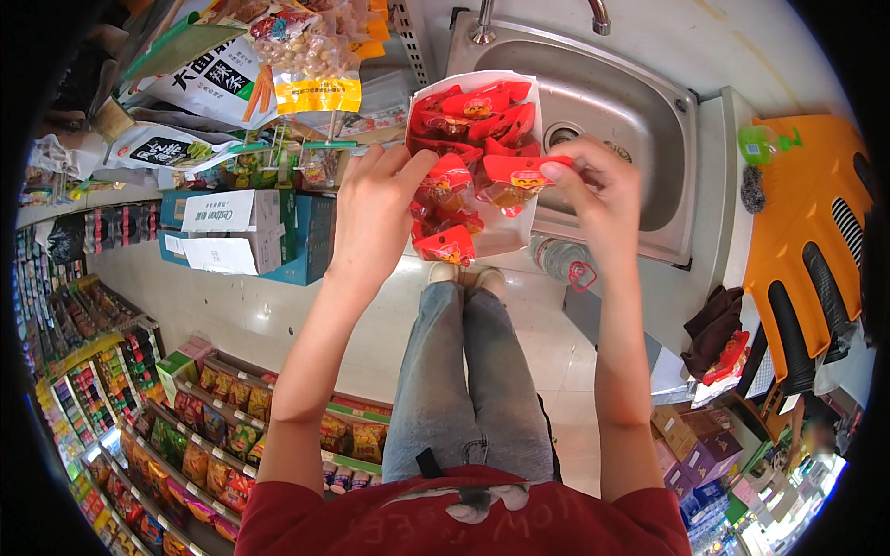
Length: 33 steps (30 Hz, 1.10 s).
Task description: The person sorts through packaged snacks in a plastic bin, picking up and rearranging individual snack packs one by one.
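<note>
A white cardboard box (502, 236) holds several small red-topped snack packets (480, 104), and it lies in front of me at the sink's left edge. My right hand (591, 184) pinches the top corner of one red packet with a clear lower part (518, 174) over the box. My left hand (386, 201) is at the box's left side, its fingertips at another red packet (448, 177); whether they grip it is hidden. One more red packet (445, 244) lies at the box's near end.
Right of the box is a stainless steel sink (653, 187) with a faucet (601, 21). Hanging snack bags (208, 83) crowd the upper left. A blue carton (313, 236) stands at the left, a large clear plastic bottle (556, 257) below the sink, and snack shelves (208, 445) at the lower left.
</note>
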Each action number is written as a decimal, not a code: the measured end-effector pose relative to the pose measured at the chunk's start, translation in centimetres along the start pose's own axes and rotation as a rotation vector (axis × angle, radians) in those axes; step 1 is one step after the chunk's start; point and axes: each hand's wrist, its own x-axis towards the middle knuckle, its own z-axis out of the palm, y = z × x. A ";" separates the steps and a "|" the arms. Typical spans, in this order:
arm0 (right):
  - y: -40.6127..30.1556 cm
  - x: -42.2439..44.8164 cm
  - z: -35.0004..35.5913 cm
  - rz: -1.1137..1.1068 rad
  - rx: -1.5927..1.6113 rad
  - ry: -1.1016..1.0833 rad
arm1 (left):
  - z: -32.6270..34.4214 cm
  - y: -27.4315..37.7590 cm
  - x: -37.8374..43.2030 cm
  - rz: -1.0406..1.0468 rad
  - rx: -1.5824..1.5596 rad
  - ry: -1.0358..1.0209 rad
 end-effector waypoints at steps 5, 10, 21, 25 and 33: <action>3.0 -0.7 1.8 -0.032 -0.127 0.097 | 0.2 0.6 0.0 -0.006 0.015 0.010; 4.1 -2.0 3.2 0.016 -0.164 0.197 | 0.7 1.0 -0.5 -0.004 0.008 -0.005; 6.1 -4.5 4.0 0.107 -0.142 0.314 | 1.6 0.8 -0.3 0.021 -0.055 0.074; 6.5 -4.3 4.4 0.035 -0.285 0.379 | 2.2 1.4 -0.8 -0.057 -0.051 0.115; 7.0 -4.5 5.0 0.173 -0.115 0.362 | 1.7 0.7 -1.6 -0.219 -0.192 0.235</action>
